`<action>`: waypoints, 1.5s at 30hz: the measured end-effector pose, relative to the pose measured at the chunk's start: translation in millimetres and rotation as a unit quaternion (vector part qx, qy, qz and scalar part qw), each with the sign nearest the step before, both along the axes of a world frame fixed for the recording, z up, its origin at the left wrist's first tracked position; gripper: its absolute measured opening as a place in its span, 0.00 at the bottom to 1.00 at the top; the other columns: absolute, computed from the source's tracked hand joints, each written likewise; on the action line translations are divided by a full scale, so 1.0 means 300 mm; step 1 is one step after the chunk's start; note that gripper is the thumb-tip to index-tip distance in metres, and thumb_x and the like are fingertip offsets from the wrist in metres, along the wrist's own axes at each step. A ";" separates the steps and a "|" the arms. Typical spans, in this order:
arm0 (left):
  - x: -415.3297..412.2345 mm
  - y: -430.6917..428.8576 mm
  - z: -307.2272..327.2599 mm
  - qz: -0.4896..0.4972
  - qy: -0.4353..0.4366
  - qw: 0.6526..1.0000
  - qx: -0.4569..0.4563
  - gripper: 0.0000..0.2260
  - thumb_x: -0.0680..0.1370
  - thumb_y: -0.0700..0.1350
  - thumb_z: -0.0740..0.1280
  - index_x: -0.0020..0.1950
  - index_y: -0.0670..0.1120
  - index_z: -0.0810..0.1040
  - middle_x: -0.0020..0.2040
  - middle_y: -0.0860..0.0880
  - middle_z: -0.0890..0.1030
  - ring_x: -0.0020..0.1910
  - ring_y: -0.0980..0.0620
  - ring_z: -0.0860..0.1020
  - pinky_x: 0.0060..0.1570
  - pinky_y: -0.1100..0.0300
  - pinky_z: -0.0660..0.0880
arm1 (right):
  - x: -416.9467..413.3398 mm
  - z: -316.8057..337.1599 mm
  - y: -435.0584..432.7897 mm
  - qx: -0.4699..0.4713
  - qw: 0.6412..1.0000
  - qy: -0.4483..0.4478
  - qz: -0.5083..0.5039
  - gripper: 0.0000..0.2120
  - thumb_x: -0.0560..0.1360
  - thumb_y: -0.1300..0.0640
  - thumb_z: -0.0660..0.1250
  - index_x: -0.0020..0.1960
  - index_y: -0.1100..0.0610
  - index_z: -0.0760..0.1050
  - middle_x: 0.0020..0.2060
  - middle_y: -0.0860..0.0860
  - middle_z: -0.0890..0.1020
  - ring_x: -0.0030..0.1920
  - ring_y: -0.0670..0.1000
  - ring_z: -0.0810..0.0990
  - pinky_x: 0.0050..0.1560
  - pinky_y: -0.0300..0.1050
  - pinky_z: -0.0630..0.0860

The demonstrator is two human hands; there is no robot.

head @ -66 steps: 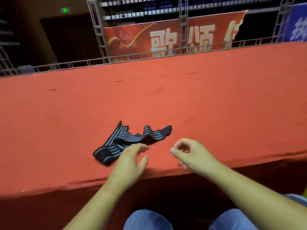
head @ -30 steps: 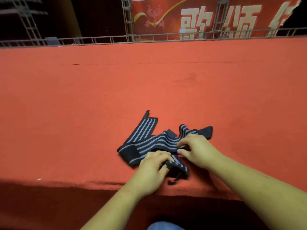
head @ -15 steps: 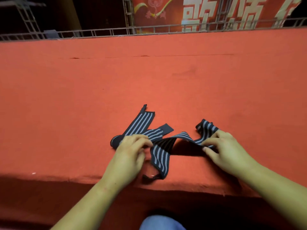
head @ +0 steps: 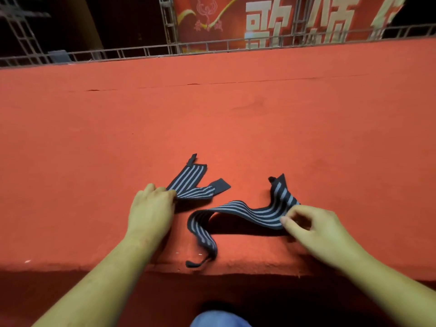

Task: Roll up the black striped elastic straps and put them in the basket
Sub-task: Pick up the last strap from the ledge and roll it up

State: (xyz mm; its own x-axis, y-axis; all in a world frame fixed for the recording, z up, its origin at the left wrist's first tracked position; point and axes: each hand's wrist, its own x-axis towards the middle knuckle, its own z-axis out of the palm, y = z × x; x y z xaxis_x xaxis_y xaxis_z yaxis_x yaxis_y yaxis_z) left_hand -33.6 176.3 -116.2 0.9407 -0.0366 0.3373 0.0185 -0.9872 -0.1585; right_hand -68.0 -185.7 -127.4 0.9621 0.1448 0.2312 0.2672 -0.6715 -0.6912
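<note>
Two black elastic straps with grey stripes lie near the front edge of a red carpeted platform. The left strap is folded into a V, and my left hand holds its fold at the near left. The right strap is stretched out and wavy, one end curling down to a small black loop at the platform's edge. My right hand pinches this strap near its right bend, lifting it slightly off the carpet. No basket is in view.
The platform's front edge drops off just below the straps. A metal truss rail runs along the far edge, with a red banner behind. My knee in blue jeans shows at the bottom.
The two tangled straps have been pulled apart. My right hand drew one strap out to the right while my left hand held the other in place on the left.
</note>
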 end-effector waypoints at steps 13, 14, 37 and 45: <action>-0.106 -0.030 0.086 -0.147 -0.007 0.986 -0.073 0.07 0.80 0.49 0.66 0.44 0.51 0.77 0.40 0.53 0.79 0.44 0.47 0.73 0.44 0.51 0.68 | 0.273 0.016 0.030 0.042 0.973 0.161 -0.159 0.28 0.78 0.48 0.74 0.73 0.59 0.72 0.64 0.60 0.82 0.64 0.59 0.81 0.66 0.52 0.75; -0.113 -0.033 0.090 -0.153 -0.002 0.985 -0.075 0.07 0.80 0.50 0.65 0.44 0.51 0.77 0.40 0.53 0.79 0.44 0.47 0.72 0.44 0.51 0.68 | 0.284 0.016 0.047 0.003 0.977 0.161 -0.140 0.30 0.77 0.48 0.75 0.73 0.61 0.72 0.66 0.60 0.81 0.67 0.60 0.80 0.67 0.52 0.74; -0.213 -0.128 0.064 -0.070 0.090 0.871 -0.478 0.09 0.84 0.49 0.63 0.61 0.55 0.81 0.55 0.59 0.83 0.53 0.65 0.80 0.58 0.64 0.75 | 0.134 0.028 0.139 0.195 0.966 0.161 -0.057 0.16 0.75 0.70 0.67 0.48 0.50 0.84 0.41 0.46 0.87 0.40 0.45 0.82 0.42 0.33 0.77; 0.063 -0.135 -0.046 0.037 0.185 0.928 -0.320 0.17 0.75 0.53 0.74 0.55 0.44 0.74 0.55 0.42 0.79 0.58 0.40 0.78 0.50 0.54 0.71 | 0.025 0.064 0.158 0.309 0.934 0.175 -0.038 0.10 0.76 0.67 0.68 0.51 0.56 0.83 0.42 0.51 0.88 0.42 0.47 0.82 0.46 0.47 0.77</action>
